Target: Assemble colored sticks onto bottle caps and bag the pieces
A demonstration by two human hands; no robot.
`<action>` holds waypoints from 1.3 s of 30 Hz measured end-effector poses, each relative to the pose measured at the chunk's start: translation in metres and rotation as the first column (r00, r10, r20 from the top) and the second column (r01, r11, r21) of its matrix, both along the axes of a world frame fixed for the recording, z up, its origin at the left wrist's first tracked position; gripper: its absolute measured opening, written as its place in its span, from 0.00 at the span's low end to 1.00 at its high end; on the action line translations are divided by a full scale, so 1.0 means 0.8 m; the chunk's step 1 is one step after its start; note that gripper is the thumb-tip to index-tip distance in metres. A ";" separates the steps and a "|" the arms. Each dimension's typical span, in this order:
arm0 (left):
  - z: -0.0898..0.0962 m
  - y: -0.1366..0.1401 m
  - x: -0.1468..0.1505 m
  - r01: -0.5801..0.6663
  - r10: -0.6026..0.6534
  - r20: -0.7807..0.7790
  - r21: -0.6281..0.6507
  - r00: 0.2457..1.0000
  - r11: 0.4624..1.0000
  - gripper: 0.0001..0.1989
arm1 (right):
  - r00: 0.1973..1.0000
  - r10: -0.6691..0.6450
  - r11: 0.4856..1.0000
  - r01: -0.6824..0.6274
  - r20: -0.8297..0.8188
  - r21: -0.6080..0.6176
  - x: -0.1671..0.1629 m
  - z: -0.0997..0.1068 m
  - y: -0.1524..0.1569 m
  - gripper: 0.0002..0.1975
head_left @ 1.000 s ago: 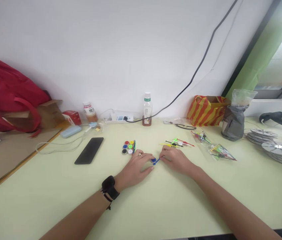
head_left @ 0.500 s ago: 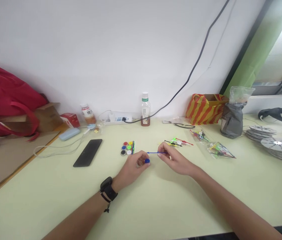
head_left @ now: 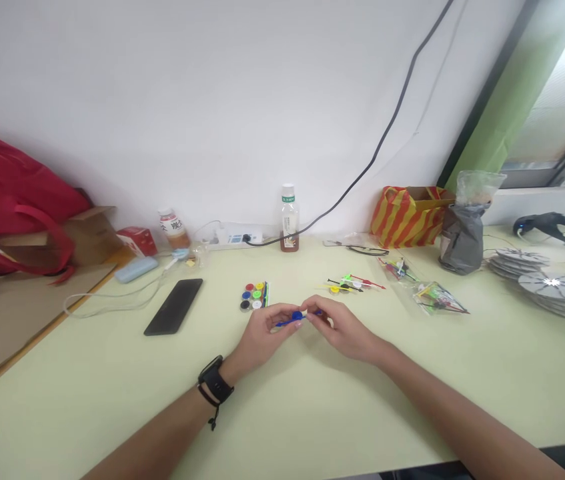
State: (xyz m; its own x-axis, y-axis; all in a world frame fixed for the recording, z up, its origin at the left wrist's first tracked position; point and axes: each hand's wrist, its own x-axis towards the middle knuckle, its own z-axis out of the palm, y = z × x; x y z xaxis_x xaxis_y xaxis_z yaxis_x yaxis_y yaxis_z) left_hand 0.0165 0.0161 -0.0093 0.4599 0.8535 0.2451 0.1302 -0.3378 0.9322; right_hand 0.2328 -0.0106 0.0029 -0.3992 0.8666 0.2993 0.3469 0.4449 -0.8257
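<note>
My left hand (head_left: 263, 333) pinches a small round blue disc (head_left: 297, 315) between thumb and fingers. A thin blue arrow-shaped pointer (head_left: 281, 324) runs across the disc, its arrowhead towards my left palm. My right hand (head_left: 346, 328) is closed on the pointer's other end, fingertips beside the disc. Whether the two parts are joined I cannot tell. Just beyond my left hand lie small coloured discs (head_left: 257, 295), with thin coloured pointers (head_left: 267, 293) along their right side. Past my right hand is a loose pile of coloured arrow pointers (head_left: 357, 283).
A black phone (head_left: 174, 307) lies on the left of the table. A bottle (head_left: 289, 220) stands by the wall, near a power strip (head_left: 236, 238). To the right are plastic packets (head_left: 439, 300), a striped bag (head_left: 407, 219) and stacked grey discs (head_left: 552, 293).
My hands have come together. The blue pointer has moved left onto the blue disc, and its arrowhead now lies inside my left hand's grip. The camera view has shifted slightly.
</note>
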 end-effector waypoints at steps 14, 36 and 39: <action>0.002 -0.002 -0.003 0.043 -0.031 -0.063 0.187 0.998 0.982 0.07 | 0.999 -0.028 0.997 0.025 -0.034 -0.076 0.004 -0.003 0.007 0.11; 0.000 0.000 -0.001 0.031 -0.014 0.122 -0.138 0.992 0.990 0.15 | 0.976 -0.170 0.983 0.178 -0.133 0.046 0.015 0.011 0.011 0.19; -0.002 0.003 -0.001 0.000 0.026 0.148 -0.171 0.989 0.985 0.16 | 0.983 -0.160 0.981 0.168 -0.088 0.098 0.018 0.020 0.007 0.16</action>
State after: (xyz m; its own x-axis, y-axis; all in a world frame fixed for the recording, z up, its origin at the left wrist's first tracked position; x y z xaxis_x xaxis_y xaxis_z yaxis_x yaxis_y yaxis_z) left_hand 0.0153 0.0188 -0.0108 0.4180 0.8941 0.1605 -0.0113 -0.1715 0.9851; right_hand 0.2469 -0.0051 0.0189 -0.2254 0.8809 0.4163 0.3578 0.4723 -0.8056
